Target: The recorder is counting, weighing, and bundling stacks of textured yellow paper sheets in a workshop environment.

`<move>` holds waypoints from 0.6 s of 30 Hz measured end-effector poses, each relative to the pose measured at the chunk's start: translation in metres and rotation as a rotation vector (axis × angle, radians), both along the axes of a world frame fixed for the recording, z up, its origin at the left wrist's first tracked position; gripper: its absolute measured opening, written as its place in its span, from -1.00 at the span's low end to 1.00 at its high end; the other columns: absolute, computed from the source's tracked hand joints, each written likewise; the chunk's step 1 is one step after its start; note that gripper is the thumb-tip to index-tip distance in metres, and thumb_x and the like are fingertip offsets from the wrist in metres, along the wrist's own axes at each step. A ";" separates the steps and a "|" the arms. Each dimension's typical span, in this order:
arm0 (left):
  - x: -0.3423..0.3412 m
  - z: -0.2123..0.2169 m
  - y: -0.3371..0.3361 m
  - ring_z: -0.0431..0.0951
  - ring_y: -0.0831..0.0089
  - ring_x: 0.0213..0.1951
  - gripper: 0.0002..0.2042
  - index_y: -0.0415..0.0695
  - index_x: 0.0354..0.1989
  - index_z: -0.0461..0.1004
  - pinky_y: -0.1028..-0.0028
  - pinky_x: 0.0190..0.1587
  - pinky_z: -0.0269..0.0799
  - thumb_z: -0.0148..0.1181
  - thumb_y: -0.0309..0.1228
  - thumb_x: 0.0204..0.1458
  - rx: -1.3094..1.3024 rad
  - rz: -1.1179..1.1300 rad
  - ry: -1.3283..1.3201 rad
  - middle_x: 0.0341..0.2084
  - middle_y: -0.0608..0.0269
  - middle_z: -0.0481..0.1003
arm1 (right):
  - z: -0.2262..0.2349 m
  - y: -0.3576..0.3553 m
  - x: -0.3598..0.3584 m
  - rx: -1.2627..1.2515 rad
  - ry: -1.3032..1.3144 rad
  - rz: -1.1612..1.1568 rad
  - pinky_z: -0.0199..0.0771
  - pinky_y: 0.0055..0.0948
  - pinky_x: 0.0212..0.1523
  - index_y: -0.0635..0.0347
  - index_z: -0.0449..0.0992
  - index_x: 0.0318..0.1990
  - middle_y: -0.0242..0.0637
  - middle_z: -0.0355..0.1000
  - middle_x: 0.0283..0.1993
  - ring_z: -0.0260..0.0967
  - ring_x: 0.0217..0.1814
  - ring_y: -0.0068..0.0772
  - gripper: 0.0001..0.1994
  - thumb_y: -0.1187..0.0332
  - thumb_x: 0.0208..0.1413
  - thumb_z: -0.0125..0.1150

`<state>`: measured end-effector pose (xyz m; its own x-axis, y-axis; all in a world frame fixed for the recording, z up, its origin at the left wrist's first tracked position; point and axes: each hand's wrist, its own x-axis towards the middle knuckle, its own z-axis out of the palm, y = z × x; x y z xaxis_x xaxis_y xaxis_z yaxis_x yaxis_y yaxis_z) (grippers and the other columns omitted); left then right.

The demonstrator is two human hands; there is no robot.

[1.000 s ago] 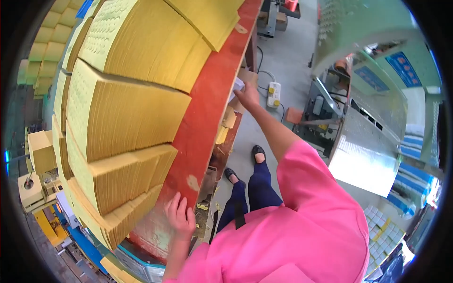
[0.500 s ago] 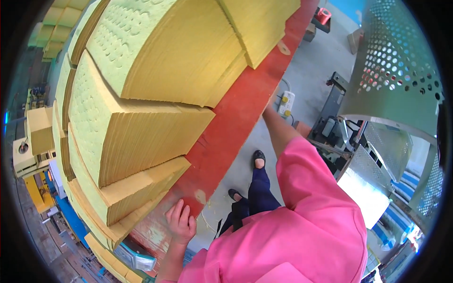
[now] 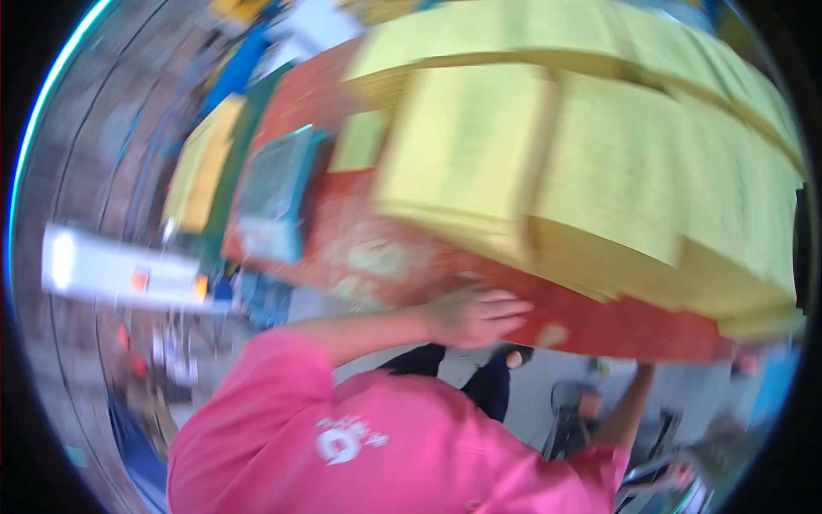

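The blurred left hand (image 3: 481,314) rests unclenched, fingers loosely extended, on the scuffed red tabletop's (image 3: 651,330) near edge; the right hand is hidden below it, grip impossible to tell; beyond stand block-shaped yellow paper stacks (image 3: 462,146)

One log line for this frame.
left hand: on red table | right hand: hidden beyond table edge | yellow paper stacks: on table | image: blurred

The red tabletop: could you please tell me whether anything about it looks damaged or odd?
Yes, the red tabletop looks worn: pale patches show to the left of the left hand, where the red seems rubbed away. Another pale spot lies just right of that hand. Blur hides finer detail.
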<state>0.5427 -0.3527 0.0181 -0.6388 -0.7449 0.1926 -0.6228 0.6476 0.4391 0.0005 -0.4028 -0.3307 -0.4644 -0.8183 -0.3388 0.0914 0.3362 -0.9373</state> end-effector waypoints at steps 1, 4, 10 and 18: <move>0.001 0.001 0.000 0.42 0.17 0.09 -0.66 -0.22 -0.02 0.49 0.18 -0.01 0.42 0.13 -0.38 0.02 -0.050 -0.008 0.059 0.14 0.06 0.39 | 0.020 0.016 -0.067 -0.006 -0.024 0.017 0.48 -0.24 -0.29 0.29 0.32 0.21 -0.08 0.43 0.08 0.46 -0.06 -0.18 -0.42 0.13 0.11 0.25; 0.017 -0.002 0.011 0.43 0.19 0.06 -0.69 -0.23 -0.10 0.50 0.17 -0.02 0.40 0.13 -0.35 0.00 -0.134 0.068 0.039 0.10 0.04 0.40 | 0.069 0.004 0.066 0.231 0.395 0.120 0.48 -0.18 -0.30 0.45 0.30 0.22 -0.01 0.45 0.04 0.46 -0.12 -0.13 -0.34 0.10 0.12 0.27; 0.028 -0.014 0.015 0.45 0.12 -0.02 -0.76 -0.23 -0.21 0.48 0.15 -0.03 0.38 0.19 -0.40 -0.04 -0.163 0.035 0.333 0.00 0.03 0.43 | 0.205 0.149 0.162 0.003 0.862 0.936 0.41 -0.04 -0.04 0.57 0.36 0.06 0.25 0.46 -0.13 0.45 -0.10 0.21 -0.50 0.39 -0.04 0.18; 0.207 0.082 0.136 0.54 0.17 -0.14 -0.80 -0.19 -0.19 0.48 0.26 -0.16 0.46 0.18 -0.55 -0.03 -0.437 0.543 0.668 -0.03 0.09 0.49 | 0.425 0.183 0.444 -0.257 0.615 1.080 0.41 -0.22 -0.16 0.51 0.38 -0.01 0.06 0.44 -0.25 0.40 -0.25 -0.14 -0.58 0.39 0.00 0.15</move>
<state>0.7493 -0.2168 0.1003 0.1131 -0.6828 0.7218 -0.5946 0.5355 0.5998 0.4448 -0.2201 0.0939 0.4543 -0.8871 -0.0812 -0.5867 -0.2293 -0.7767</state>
